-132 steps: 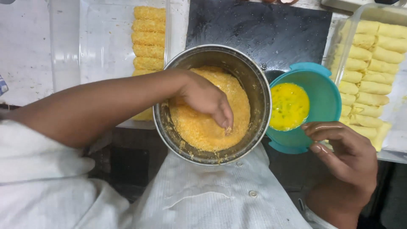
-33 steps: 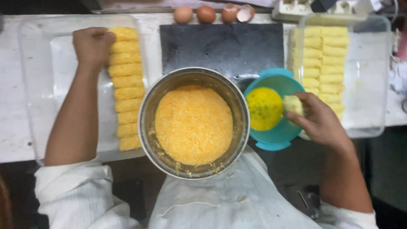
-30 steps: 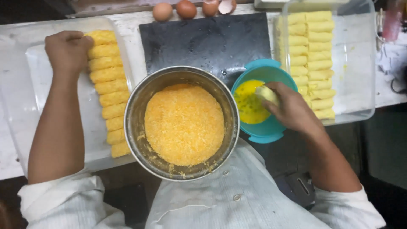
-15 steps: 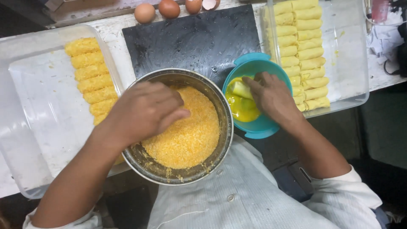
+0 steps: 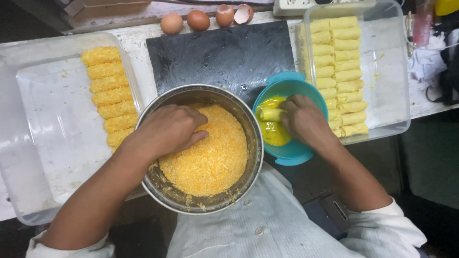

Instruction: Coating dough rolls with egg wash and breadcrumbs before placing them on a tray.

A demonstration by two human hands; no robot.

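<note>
The left hand presses into breadcrumbs inside the steel bowl; the right hand holds a roll in the teal bowl of beaten egg.

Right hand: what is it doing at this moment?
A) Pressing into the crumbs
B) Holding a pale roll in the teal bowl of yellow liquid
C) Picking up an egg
B: the right hand holds a pale roll over the yellow liquid in the teal bowl.
</note>
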